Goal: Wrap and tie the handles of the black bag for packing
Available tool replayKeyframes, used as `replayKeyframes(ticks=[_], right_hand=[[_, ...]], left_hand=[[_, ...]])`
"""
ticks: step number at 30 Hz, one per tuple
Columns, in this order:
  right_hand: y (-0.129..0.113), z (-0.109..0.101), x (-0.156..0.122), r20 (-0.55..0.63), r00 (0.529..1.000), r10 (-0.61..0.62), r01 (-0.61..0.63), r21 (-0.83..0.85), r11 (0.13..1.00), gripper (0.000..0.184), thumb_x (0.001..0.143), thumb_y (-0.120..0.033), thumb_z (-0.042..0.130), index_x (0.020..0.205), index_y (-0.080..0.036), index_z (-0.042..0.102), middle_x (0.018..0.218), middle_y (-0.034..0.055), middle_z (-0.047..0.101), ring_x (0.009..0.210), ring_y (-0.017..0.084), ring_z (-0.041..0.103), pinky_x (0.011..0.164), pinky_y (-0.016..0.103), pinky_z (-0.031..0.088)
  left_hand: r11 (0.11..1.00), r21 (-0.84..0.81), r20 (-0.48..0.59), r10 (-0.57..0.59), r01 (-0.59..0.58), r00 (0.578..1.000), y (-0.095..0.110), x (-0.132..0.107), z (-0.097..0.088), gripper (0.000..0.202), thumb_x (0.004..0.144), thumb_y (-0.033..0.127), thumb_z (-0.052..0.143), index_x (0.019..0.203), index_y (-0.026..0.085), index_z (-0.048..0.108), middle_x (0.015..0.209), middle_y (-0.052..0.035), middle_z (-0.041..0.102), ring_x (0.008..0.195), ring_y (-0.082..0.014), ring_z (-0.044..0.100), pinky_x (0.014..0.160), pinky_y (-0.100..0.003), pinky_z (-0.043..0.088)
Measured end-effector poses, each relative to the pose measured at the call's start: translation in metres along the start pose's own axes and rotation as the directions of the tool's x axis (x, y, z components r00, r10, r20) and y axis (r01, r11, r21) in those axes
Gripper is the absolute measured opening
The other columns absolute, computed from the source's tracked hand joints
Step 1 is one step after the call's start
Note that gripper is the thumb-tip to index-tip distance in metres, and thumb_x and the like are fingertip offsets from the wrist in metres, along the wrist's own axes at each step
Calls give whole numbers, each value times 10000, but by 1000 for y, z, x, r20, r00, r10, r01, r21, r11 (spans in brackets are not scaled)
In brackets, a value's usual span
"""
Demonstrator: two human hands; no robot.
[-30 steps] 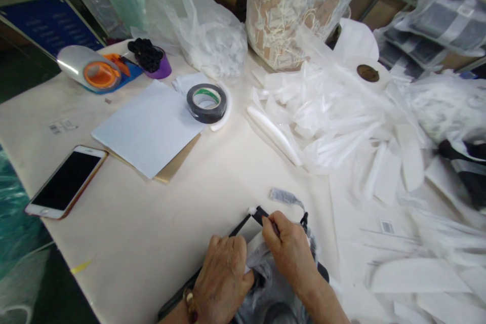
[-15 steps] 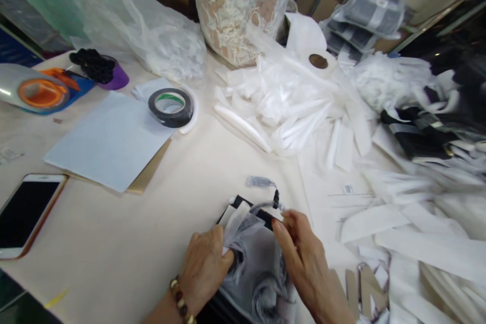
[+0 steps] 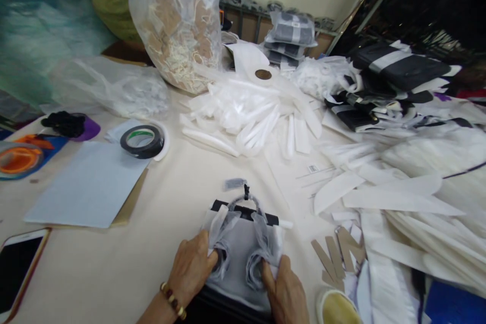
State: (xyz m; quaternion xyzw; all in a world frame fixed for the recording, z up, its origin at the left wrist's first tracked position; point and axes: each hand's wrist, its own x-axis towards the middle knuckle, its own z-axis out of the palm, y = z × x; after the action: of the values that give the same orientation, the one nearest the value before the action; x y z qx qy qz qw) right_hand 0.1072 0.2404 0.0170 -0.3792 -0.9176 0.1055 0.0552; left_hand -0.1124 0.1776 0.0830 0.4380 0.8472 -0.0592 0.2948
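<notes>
Bag (image 3: 239, 253), grey and black, on the pale table (image 3: 174, 187) between the person's two hands. The left hand (image 3: 193, 260) is closed about one side, its thumb at a rolled, wrapped strap (image 3: 222, 260); the right hand (image 3: 286, 288) clasps the opposite side at the matching roll (image 3: 255, 269), its grip partly hidden. The step in hand appears to be steadying both rolls; the next move seems to call for even pressure, lest either uncoil. Just beyond the grip, a looped handle (image 3: 245, 197) rises from the bag's far edge, a grey tag (image 3: 234, 184) near it. Left of the grip lie a pale blue sheet (image 3: 87, 182), a black tape roll (image 3: 142, 149) and a phone (image 3: 18, 273); to its right, brown strips (image 3: 334, 255) and a tub (image 3: 336, 309); farthest beyond, a clear sack (image 3: 182, 35).
</notes>
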Motion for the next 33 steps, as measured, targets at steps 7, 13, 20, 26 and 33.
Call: replayKeyframes(ticks=[7, 13, 20, 26, 33], right_hand=[[-2, 1, 0, 60, 984, -167, 176, -413, 893, 450, 668, 8, 548, 1045, -238, 550, 749, 66, 577, 433, 142, 524, 382, 211, 324], [-7, 1, -3, 94, 990, -101, 128, -348, 929, 392, 716, -11, 519, 1037, -234, 541, 796, 67, 568, 487, 141, 536, 418, 209, 337], [-4, 10, -5, 64, 990, -122, 137, -366, 921, 519, 660, 49, 499, 1093, -236, 528, 817, 92, 596, 461, 139, 528, 420, 213, 351], [-5, 3, -1, 125, 987, -98, 137, -363, 922, 508, 651, 50, 535, 1072, -233, 570, 807, 91, 605, 481, 141, 557, 419, 207, 389], [-16, -16, 10, 294, 951, 92, 0, -300, 954, 476, 713, 49, 513, 1051, -263, 634, 833, 105, 625, 522, 173, 597, 446, 234, 411]], left_hand=[[999, 10, -11, -42, 42, 999, -4, -1, 6, 140, 843, 230, 348, 856, 167, 473, 808, -100, 633, 851, -269, 619, 757, -348, 406], [1000, -23, -92, 18, -21, 996, -9, -3, 15, 248, 851, 217, 321, 1057, 120, 417, 931, -128, 607, 885, -257, 592, 779, -358, 425], [999, -49, -161, 0, -8, 987, -11, -2, 23, 276, 847, 191, 264, 1067, 91, 398, 870, -127, 603, 820, -249, 616, 729, -357, 480], [990, 4, -530, 119, -138, 840, -12, 4, 30, 289, 808, 179, 356, 1059, 67, 444, 874, -127, 583, 797, -252, 598, 682, -367, 510], [869, 146, -754, 406, -472, 515, -24, -22, 29, 479, 856, 204, 482, 1293, 57, 354, 1151, -182, 497, 1079, -283, 487, 898, -398, 430]])
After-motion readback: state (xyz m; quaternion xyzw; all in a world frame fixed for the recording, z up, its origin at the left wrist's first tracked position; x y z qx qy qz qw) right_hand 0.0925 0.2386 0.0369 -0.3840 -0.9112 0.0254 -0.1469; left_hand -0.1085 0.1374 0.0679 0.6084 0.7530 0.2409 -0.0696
